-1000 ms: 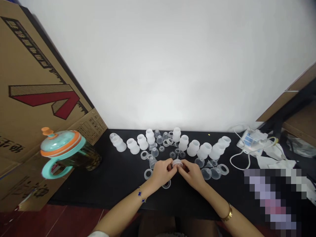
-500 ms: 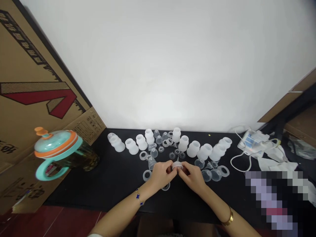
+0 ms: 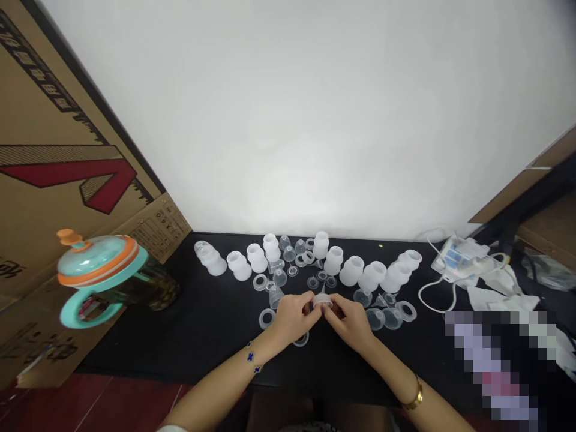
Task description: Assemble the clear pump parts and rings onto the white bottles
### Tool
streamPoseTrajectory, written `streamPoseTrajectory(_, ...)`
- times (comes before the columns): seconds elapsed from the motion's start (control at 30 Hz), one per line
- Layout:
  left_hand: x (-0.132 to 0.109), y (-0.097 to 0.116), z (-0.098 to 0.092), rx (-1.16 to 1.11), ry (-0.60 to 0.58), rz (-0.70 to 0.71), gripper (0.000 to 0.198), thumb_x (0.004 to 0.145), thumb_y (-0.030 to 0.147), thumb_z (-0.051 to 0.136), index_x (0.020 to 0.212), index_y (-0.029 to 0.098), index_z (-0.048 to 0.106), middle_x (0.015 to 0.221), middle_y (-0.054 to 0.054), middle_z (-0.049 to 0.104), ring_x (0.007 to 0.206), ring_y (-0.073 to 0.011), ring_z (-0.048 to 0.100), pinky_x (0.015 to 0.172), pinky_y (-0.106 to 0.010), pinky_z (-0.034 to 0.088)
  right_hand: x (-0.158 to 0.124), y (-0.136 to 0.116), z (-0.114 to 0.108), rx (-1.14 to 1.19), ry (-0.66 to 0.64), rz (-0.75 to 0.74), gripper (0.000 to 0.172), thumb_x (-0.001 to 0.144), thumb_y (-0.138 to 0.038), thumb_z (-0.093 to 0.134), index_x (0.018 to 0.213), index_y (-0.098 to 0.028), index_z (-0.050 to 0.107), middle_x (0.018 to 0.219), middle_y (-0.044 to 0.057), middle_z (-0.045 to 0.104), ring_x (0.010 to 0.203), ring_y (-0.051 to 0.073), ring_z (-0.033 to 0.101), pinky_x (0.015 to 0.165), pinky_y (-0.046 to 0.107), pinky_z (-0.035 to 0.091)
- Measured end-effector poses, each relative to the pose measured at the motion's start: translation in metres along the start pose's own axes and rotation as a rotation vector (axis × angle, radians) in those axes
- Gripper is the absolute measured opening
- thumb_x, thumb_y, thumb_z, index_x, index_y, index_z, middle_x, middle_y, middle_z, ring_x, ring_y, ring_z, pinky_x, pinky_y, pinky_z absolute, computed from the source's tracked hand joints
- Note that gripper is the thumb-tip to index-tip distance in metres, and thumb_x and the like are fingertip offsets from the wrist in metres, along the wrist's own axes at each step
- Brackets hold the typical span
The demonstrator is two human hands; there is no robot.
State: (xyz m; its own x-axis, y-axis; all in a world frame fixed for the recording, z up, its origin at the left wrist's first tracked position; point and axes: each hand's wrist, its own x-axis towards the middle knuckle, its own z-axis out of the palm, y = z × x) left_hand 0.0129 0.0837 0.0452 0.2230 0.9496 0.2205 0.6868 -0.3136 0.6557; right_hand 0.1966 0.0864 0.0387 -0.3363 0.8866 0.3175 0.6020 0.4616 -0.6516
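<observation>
Ring cap sits between both hands' fingertips; nipple tip upward.

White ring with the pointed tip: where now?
Head view, lower centre: the white ring is held between the left hand and the right hand, over the black table.

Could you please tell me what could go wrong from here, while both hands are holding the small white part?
The small white part is pinched at the fingertips of the left hand and right hand, so it might slip out.

A loose ring lies close beside the left hand, which could push it away.

The white bottles stand close together, so bumping one might topple its neighbours.
</observation>
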Motion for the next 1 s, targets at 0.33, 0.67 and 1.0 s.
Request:
streamPoseTrajectory(0.33, 0.0014, -0.0008, 0.0006, 0.030, 0.007, -0.004, 0.031, 0.088, 0.030, 0.053, 0.060, 0.020, 0.044, 0.050, 0.004, 0.047, 0.048, -0.0106, 0.045, 0.054, -0.024, 0.026, 0.0025, -0.0013, -0.0007, -0.012, -0.010, 0.015, 0.026, 0.095, -0.037, 0.050, 0.081, -0.020, 0.063, 0.056, -0.003, 0.053, 0.050, 0.013, 0.053, 0.051, 0.023, 0.033)
streamPoseTrajectory(0.67, 0.0015, 0.0016, -0.0004, -0.004, 0.033, -0.020, 0.032, 0.085, 0.028, 0.056, 0.058, 0.019, 0.042, 0.049, 0.005, 0.043, 0.047, -0.0097, 0.041, 0.053, -0.024, 0.023, 0.0023, 0.0005, 0.0004, -0.018, 0.003, 0.015, 0.028, 0.096, -0.038, 0.050, 0.081, -0.019, 0.063, 0.054, -0.004, 0.052, 0.048, 0.012, 0.052, 0.050, 0.024, 0.031)
streamPoseTrajectory(1.0, 0.0012, 0.0003, 0.0008, -0.021, 0.031, -0.018, 0.032, 0.086, 0.027, 0.056, 0.058, 0.019, 0.044, 0.049, 0.005, 0.045, 0.048, -0.0095, 0.042, 0.053, -0.024, 0.025, 0.0028, 0.0007, 0.0013, -0.033, 0.010, 0.009, 0.028, 0.096, -0.038, 0.050, 0.080, -0.020, 0.064, 0.054, -0.004, 0.052, 0.047, 0.012, 0.051, 0.049, 0.024, 0.031)
